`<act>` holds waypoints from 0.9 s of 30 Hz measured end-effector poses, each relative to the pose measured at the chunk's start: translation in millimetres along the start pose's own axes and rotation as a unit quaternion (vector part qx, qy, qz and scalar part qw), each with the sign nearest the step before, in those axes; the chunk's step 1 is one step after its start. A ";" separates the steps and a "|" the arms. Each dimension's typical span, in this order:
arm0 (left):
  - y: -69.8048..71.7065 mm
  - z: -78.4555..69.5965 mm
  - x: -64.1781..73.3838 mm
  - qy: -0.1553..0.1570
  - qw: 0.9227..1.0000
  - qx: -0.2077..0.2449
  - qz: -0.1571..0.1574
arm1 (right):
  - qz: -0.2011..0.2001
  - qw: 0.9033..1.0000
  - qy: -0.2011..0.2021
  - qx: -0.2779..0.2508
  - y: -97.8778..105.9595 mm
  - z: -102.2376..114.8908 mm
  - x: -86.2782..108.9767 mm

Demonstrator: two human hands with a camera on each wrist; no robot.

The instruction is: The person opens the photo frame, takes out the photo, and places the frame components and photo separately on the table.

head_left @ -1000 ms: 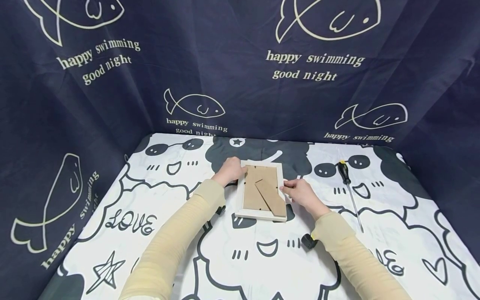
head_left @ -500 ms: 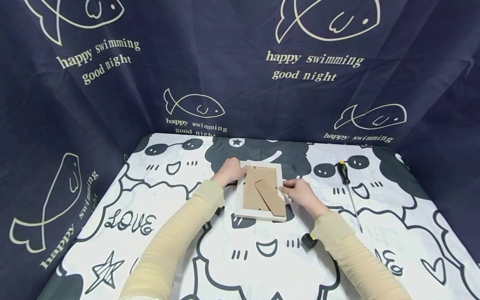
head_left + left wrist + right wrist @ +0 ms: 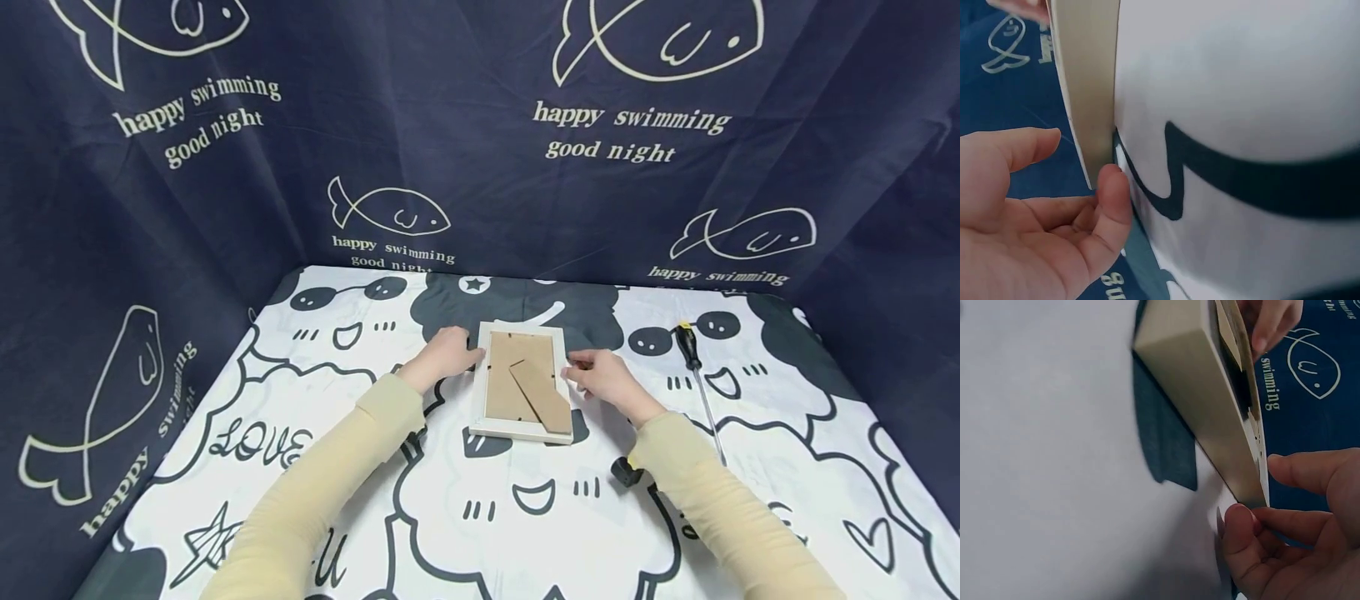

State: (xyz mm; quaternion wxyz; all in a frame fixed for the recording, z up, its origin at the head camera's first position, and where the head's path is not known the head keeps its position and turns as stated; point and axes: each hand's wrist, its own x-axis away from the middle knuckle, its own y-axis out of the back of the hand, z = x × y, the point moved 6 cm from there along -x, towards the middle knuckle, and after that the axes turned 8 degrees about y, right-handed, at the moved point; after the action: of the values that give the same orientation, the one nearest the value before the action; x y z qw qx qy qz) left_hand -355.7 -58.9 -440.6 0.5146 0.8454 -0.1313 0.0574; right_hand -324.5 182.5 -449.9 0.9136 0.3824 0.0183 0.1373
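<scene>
A picture frame (image 3: 522, 379) with a pale rim lies face down on the cloth, its brown backing board and stand leg showing in the head view. At its left edge is my left hand (image 3: 448, 353). In the left wrist view, the thumb (image 3: 1038, 147) stands clear of the frame's side (image 3: 1088, 94), and loosely bent fingers lie by its corner. Beyond the opposite edge my right hand (image 3: 603, 377) has its thumb and fingers spread apart. The right wrist view shows its fingertips (image 3: 1239, 522) beside the frame's corner, gripping nothing; whether they touch cannot be told.
A screwdriver (image 3: 691, 354) with a black and yellow handle lies to the right of the frame. The table is covered by a white cloth (image 3: 540, 542) with black cartoon drawings. Dark blue curtains (image 3: 495, 183) rise behind and at both sides.
My left hand has loosened from the frame's upper left and drawn back leftward and a little nearer. The right hand's fingers have parted from the right edge. The frame stays in place.
</scene>
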 end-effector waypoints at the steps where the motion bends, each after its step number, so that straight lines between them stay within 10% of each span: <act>1: 0.5 -0.5 5.0 -0.006 1.000 -0.003 0.002 | 0.001 1.000 -0.001 -0.002 1.0 0.4 -2.4; 16: -18.9 -9.4 79.4 -0.067 0.996 0.020 0.051 | -0.024 0.997 -0.013 -0.068 5.1 -8.8 -34.7; 27: -35.1 -12.6 95.9 -0.096 0.995 -0.003 0.034 | -0.019 0.998 -0.016 -0.052 9.4 -9.9 -53.5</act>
State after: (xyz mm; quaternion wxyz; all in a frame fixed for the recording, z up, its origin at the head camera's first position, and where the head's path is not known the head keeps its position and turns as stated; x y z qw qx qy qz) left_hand -253.4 -48.1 -442.5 0.4995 0.8408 -0.2087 -0.0070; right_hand -379.6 181.4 -454.2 0.9349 0.3360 0.0037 0.1144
